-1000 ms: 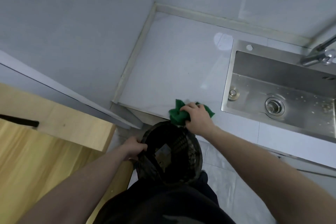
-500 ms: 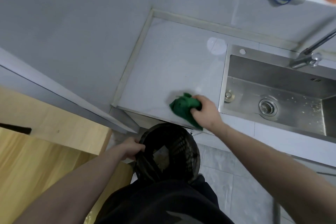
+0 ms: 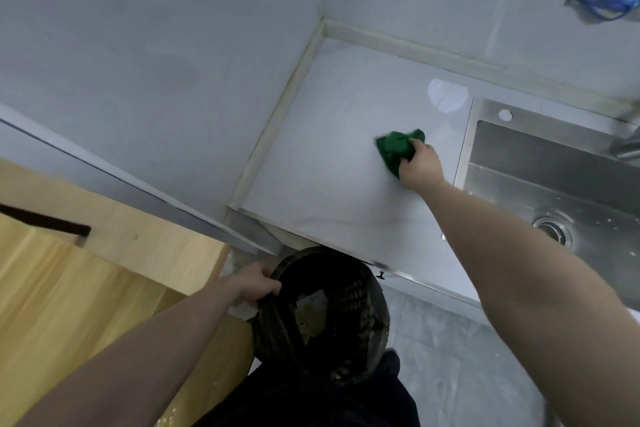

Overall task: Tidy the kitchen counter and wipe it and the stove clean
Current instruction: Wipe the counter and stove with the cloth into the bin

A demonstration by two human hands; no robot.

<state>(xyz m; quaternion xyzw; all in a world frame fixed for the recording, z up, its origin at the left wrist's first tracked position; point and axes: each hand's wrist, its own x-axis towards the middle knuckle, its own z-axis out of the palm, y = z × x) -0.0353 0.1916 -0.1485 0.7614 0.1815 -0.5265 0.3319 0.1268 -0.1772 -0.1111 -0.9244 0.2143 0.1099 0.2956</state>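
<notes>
The right hand (image 3: 420,166) is clenched around a crumpled green cleaning cloth (image 3: 398,147), pressing it flat against the pale grey glossy stone worktop (image 3: 329,149), with the bulk of the cloth bunched out beyond the knuckles on the far-left side of the fist. The cloth sits toward the right of the worktop's bare stretch, near but not touching the rim of the stainless steel sink (image 3: 554,163), which lies just to its right. The left hand (image 3: 254,286) is curled over the near-left rim of a round black mesh waste bin lined with a dark bag (image 3: 322,315), holding it just below the worktop's near edge. That is the relation the next stroke seems to turn on: the bin's mouth lies near and to the left of the cloth, so a sweep would need to run from the cloth diagonally toward the near edge to carry any crumbs over the lip and into the bin. The right hand alone is on the cloth; the left is occupied with the bin. Much of the surface to the left, up to the beige sealing strip (image 3: 277,114) along the wall, looks yet to be covered, and no stove is in view.
</notes>
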